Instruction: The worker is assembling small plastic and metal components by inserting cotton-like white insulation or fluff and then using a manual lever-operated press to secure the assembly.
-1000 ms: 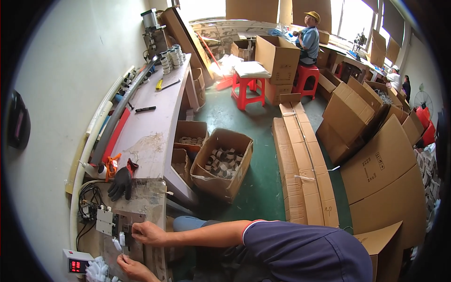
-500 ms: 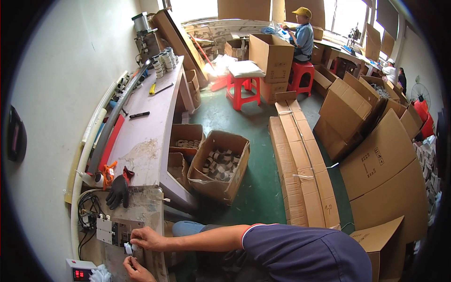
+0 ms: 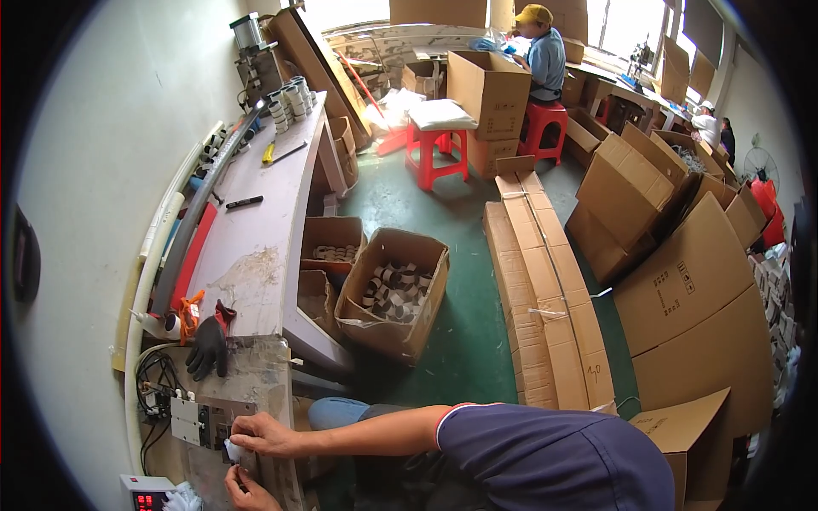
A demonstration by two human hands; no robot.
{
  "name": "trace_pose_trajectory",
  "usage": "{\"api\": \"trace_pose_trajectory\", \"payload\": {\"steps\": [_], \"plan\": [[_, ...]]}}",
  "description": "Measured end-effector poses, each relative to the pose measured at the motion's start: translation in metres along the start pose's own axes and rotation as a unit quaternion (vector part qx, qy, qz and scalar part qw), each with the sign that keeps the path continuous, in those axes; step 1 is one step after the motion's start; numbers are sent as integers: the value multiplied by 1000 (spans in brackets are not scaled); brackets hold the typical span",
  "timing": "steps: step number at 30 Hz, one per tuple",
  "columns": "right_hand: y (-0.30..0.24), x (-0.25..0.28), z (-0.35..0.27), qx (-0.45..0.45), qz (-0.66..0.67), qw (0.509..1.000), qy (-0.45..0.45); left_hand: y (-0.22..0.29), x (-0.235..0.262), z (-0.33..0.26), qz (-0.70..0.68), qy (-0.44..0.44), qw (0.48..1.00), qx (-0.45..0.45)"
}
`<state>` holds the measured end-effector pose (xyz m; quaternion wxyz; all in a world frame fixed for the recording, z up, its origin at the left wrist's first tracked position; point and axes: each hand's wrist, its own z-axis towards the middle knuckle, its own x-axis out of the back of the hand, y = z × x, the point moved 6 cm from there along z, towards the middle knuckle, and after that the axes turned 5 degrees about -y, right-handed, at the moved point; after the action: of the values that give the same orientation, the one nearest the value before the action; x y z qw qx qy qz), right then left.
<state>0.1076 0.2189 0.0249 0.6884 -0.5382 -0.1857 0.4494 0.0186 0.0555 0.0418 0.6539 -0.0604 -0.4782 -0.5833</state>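
At the bench's near end, my right hand (image 3: 262, 435) reaches in with its fingertips pinched on a small white piece (image 3: 233, 450). The piece is beside a metal fixture (image 3: 194, 422) with a pale plate and dark blocks. Just below, my left hand (image 3: 247, 490) is closed, thumb and finger together near the lower end of the white piece. What lies between those fingertips is too small to make out. A control box (image 3: 143, 491) with a red display and a bunch of whitish translucent pieces (image 3: 182, 497) lie to the left of my left hand.
A dark glove (image 3: 209, 347), orange-handled tool (image 3: 190, 315), black marker (image 3: 244, 203) and long tubes (image 3: 162, 255) lie along the bench. Beside it stands a carton (image 3: 400, 341) of curved pieces. Long cartons (image 3: 554, 298) lie on the floor. A person (image 3: 544, 55) sits at the back.
The whole view has shifted slightly. My right hand stays pinched on the white piece, and my left fingertips remain just below it. The seated person's head has turned a little.
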Motion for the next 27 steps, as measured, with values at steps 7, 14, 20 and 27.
{"api": "trace_pose_trajectory", "payload": {"steps": [7,14,20,27], "plan": [[0,4,0,33,21,999,-5,-3,-4,1,-22,-14,999,33],[6,2,1,44,-75,996,-20,-8,-6,1,-37,-3,999,38],[-2,-1,-2,33,-56,998,-23,-12,-2,-1,-27,-10,999,30],[0,3,-1,58,-50,997,-4,-8,-3,1,-40,-21,998,40]]}}
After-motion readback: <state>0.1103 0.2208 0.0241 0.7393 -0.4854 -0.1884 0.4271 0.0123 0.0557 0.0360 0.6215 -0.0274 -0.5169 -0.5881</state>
